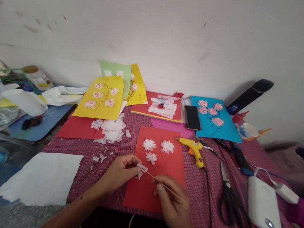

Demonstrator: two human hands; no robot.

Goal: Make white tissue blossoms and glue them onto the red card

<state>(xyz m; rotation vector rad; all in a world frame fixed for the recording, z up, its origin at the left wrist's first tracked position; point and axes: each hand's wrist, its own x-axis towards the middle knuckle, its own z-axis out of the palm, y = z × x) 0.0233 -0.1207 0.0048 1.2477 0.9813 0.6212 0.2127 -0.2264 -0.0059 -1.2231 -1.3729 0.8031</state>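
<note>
Between the thumb and fingers of my left hand (122, 172) is a small piece of white tissue paper (142, 169). My right hand (171, 199) pinches a thin wooden stick (168, 188), its tip meeting the tissue. Both hands are over the lower part of a red paper sheet (143, 197). Three white tissue flowers (167, 146) sit on that sheet's upper half, beside faint drawn curved lines. Left of the sheet lie loose scraps and a pile of white tissue pieces (113, 129).
A yellow glue gun (196, 150) lies on the red sheet's right edge. Further right are black scissors (231, 204) and a white power bank (265, 207). Flower cards, one yellow (99, 103) and one blue (217, 129), stand behind, with a black phone (192, 117). White paper (42, 178) overhangs the left edge.
</note>
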